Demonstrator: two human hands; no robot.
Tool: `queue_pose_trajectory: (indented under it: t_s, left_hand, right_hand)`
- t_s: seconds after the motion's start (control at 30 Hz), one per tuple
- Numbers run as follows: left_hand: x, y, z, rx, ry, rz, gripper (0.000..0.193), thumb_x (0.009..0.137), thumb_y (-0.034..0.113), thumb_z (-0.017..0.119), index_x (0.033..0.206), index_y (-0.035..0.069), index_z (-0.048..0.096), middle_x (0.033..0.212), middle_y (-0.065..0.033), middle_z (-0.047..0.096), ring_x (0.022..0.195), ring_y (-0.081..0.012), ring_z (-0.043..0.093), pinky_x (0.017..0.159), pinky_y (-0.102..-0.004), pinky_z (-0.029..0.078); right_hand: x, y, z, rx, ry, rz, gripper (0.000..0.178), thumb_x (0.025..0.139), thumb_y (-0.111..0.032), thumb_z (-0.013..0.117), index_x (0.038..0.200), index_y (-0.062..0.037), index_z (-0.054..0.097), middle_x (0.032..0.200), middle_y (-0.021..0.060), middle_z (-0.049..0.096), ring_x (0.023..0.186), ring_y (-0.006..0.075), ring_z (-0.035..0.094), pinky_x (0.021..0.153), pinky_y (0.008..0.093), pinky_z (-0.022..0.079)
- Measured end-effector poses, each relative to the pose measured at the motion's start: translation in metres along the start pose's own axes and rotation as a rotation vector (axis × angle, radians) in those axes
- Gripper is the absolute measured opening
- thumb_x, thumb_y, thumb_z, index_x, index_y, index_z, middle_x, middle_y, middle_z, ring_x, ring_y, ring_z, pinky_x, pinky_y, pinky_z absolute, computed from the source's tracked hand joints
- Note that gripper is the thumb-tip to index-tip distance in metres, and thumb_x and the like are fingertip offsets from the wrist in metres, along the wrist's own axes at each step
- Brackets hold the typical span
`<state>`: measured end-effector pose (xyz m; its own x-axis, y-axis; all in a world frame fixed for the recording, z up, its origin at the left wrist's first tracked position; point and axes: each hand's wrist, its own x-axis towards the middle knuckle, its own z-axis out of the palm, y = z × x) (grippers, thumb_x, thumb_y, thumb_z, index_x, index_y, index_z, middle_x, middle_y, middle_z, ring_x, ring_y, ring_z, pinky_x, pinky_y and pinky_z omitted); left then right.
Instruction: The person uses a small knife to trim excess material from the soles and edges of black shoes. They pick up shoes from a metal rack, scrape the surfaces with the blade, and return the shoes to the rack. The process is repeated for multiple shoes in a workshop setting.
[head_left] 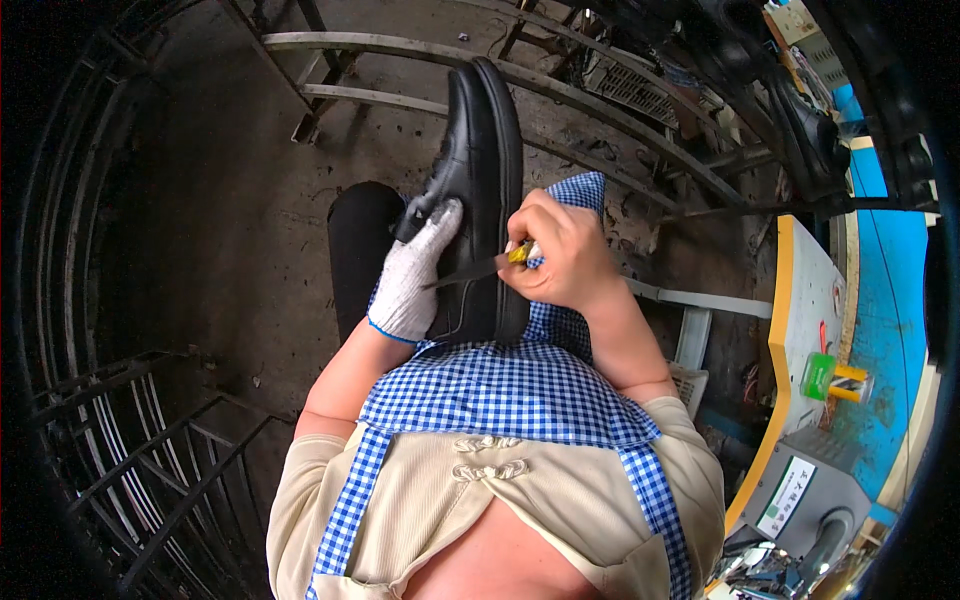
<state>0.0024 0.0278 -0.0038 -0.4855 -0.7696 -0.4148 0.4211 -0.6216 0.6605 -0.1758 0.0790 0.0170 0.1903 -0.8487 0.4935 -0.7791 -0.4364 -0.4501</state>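
A black leather shoe (pixel 466 180) lies on its side across my lap, its toe pointing away from me and its thick sole to the right. My left hand (pixel 413 272), in a white knitted glove with a blue cuff edge, is closed around the shoe's upper near the opening. My bare right hand (pixel 563 247) is closed on a knife with a yellow and white handle. The thin dark blade (pixel 468 273) reaches left across the shoe, its tip close to the gloved palm. Whether the edge touches the leather, I cannot tell.
Metal rack rails (pixel 400 44) run across the far side, and dark racks (pixel 150 470) stand at the left. At the right is a workbench (pixel 800 300) with a yellow edge, a green and yellow roll (pixel 835 380) and a grey machine (pixel 810 490). More black shoes (pixel 810 125) hang beyond.
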Motion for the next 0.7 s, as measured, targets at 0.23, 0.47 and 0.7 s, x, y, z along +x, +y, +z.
queue_pose_trajectory:
  t_s: [0.23, 0.47, 0.7]
  left_hand:
    - [0.004, 0.006, -0.004, -0.191, -0.05, -0.059, 0.03, 0.097, 0.019, 0.057, 0.124, 0.006, 0.056, 0.108, -0.0115, 0.067, 0.092, -0.0202, 0.068, 0.079, -0.0314, 0.058]
    - [0.004, 0.005, -0.009, -0.245, -0.064, -0.097, 0.03, 0.098, 0.019, 0.055, 0.123, 0.004, 0.056, 0.106, -0.0133, 0.067, 0.091, -0.0219, 0.069, 0.078, -0.0343, 0.059]
    - [0.004, 0.006, -0.006, -0.336, -0.045, -0.101, 0.034, 0.099, 0.028, 0.053, 0.124, 0.005, 0.056, 0.109, -0.0148, 0.067, 0.093, -0.0245, 0.069, 0.081, -0.037, 0.058]
  right_hand:
    - [-0.007, -0.002, 0.0, 0.179, 0.067, 0.126, 0.027, 0.066, -0.008, 0.075, 0.081, -0.006, 0.053, 0.074, 0.008, 0.056, 0.06, 0.0241, 0.062, 0.053, 0.033, 0.05]
    - [-0.007, -0.003, -0.002, 0.299, 0.114, 0.267, 0.021, 0.08, -0.012, 0.073, 0.093, -0.0038, 0.059, 0.079, 0.0099, 0.06, 0.067, 0.0211, 0.064, 0.06, 0.0311, 0.052]
    - [-0.005, -0.017, -0.007, 0.143, 0.077, 0.286, 0.033, 0.086, -0.011, 0.069, 0.118, -0.0127, 0.066, 0.08, 0.0088, 0.059, 0.061, 0.0213, 0.059, 0.056, 0.0336, 0.049]
